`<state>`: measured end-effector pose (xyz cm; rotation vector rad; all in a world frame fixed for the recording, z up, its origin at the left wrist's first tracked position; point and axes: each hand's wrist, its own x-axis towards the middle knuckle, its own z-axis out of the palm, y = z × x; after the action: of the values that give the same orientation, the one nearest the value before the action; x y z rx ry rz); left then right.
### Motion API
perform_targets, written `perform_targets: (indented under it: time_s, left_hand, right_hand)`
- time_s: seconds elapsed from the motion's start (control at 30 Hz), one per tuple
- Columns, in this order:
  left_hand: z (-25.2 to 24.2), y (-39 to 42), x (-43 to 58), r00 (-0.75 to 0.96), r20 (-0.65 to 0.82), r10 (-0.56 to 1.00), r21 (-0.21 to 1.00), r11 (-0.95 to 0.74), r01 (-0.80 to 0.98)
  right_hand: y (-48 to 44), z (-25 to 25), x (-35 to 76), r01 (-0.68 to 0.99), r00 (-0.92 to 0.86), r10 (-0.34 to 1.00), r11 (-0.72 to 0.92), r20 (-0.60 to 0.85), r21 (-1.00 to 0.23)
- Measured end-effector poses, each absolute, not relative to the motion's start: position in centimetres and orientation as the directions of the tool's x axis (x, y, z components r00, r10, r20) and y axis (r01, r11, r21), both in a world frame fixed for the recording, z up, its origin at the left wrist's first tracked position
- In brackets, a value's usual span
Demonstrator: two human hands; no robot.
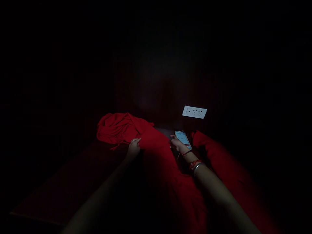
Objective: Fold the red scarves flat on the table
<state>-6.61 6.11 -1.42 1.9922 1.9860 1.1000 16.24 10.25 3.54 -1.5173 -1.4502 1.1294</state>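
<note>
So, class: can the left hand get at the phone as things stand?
Probably, but not freely: the left hand pinches the cloth, a fold of it lies between, and the right hand touches the phone.

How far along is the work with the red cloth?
Little looks done: the red cloth lies bunched and rumpled, with no neat fold showing. In hand: the left hand pinches its edge, while the right hand rests at a lit phone below the wall socket plate. Left: the whole cloth is loose; the dark hides the rest.
</note>
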Motion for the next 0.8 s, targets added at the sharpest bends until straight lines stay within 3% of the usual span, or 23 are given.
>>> perform_targets:
  time_s: [0.1, 0.2, 0.3, 0.37, 0.43, 0.5, 0.57, 0.7, 0.8]
  left_hand:
    - [-1.9, 5.9, -6.2, -0.133, 0.428, 0.894, 0.496, -0.109, 0.862]
    - [-1.7, 5.3, -5.7, -0.175, 0.473, 0.863, 0.446, -0.063, 0.893]
    - [-0.7, 4.6, -5.1, -0.182, 0.531, 0.827, 0.402, -0.057, 0.914]
    - [-0.2, 4.3, -4.8, -0.097, 0.557, 0.825, 0.379, -0.148, 0.914]
    - [-0.2, 4.2, -4.8, 0.101, 0.521, 0.848, 0.342, -0.316, 0.885]
    - [-0.7, 4.5, -5.0, 0.341, 0.407, 0.848, 0.305, -0.477, 0.824]
    - [-1.4, 4.8, -5.3, 0.477, 0.283, 0.832, 0.293, -0.548, 0.783]
    - [-1.8, 5.2, -5.5, 0.425, 0.196, 0.884, 0.361, -0.468, 0.807]
    - [-0.9, 4.5, -5.4, 0.341, 0.207, 0.917, 0.413, -0.398, 0.819]
  right_hand:
    - [9.5, 4.4, 15.9, 0.598, -0.003, 0.998, 0.055, 0.067, -0.799]
    - [7.0, 5.6, 15.2, 0.813, -0.184, 0.936, 0.316, 0.3, -0.488]
    - [2.7, 5.9, 14.4, 0.798, -0.443, 0.859, 0.509, 0.256, -0.323]
    - [-0.2, 5.2, 14.2, 0.782, -0.56, 0.822, 0.566, 0.105, -0.262]
    - [-2.4, 4.1, 14.2, 0.781, -0.603, 0.798, 0.59, 0.001, -0.205]
    - [-3.5, 3.2, 14.4, 0.784, -0.609, 0.793, 0.601, -0.004, -0.156]
    - [-3.9, 2.6, 14.6, 0.788, -0.602, 0.797, 0.602, 0.04, -0.127]
    - [-4.4, 2.4, 15.0, 0.81, -0.572, 0.817, 0.577, 0.076, -0.108]
    - [-5.8, 2.6, 16.0, 0.838, -0.524, 0.85, 0.526, 0.057, -0.146]
